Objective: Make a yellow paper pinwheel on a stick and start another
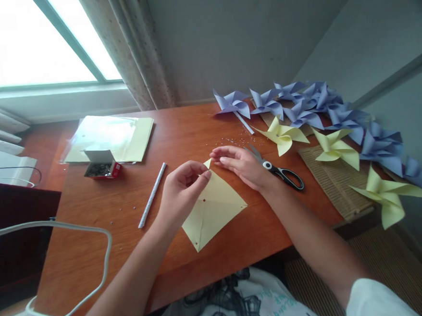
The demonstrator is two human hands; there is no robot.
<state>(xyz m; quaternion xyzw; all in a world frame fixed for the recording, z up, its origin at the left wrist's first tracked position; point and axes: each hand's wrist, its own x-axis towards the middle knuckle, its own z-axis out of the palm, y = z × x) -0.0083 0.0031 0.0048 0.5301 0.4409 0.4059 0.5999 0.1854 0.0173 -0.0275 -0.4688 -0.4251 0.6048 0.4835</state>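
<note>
Where my two hands meet on the wooden desk (201,125) lies item one: a pale yellow paper square (214,210), set corner-on like a diamond, creased along its diagonals, with a small hole near its middle. My left hand (184,188) rests curled on the sheet's upper left part, fingertips pinching the far corner, which is lifted and folded toward the centre. My right hand (242,165) touches that same corner from the other side, fingers closed lightly on the paper tip. Just beyond the right hand: black-handled scissors (279,170), blades under the wrist line, and a scatter of tiny beads (231,141). Left of the left hand: a rolled white paper stick (152,195), a small open box of pins (101,168), and a stack of yellow sheets (122,135). Far right of the grip: finished pinwheels, blue (301,103) and yellow (283,134), some on a woven mat (330,181). A white cable (75,230) loops at near left.
</note>
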